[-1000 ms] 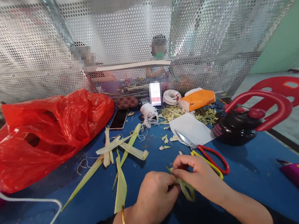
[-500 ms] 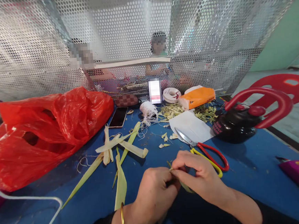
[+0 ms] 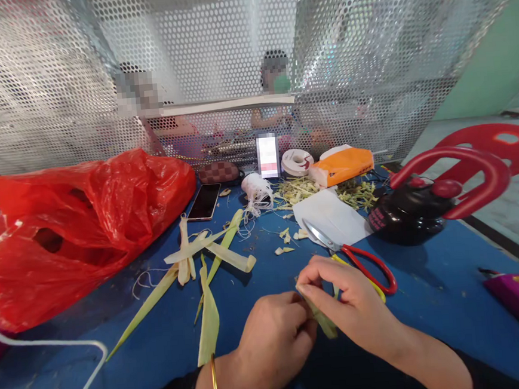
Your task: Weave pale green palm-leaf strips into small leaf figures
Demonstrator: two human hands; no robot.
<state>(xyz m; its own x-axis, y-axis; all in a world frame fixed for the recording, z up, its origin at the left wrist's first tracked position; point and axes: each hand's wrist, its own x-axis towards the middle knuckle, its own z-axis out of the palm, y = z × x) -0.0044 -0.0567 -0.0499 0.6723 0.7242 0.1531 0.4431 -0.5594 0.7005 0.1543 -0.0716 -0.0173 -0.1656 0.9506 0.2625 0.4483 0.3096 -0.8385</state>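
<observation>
Pinching pale leaf strip [image 3: 326, 324] with right hand [image 3: 345, 289], curling left hand [image 3: 273, 340] close beside it, cannot tell if gripping, over near middle of blue table [image 3: 138, 372], with scissors [image 3: 347, 251] just beyond, husk strips [image 3: 210, 318] left, red plastic bag [image 3: 108, 212] farther left.

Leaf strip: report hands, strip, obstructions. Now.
Left hand curled, right hand pinching, both at the leaf strip. Strip partly hidden by fingers. Scissors close by right hand, yellow handle partly behind it.
</observation>
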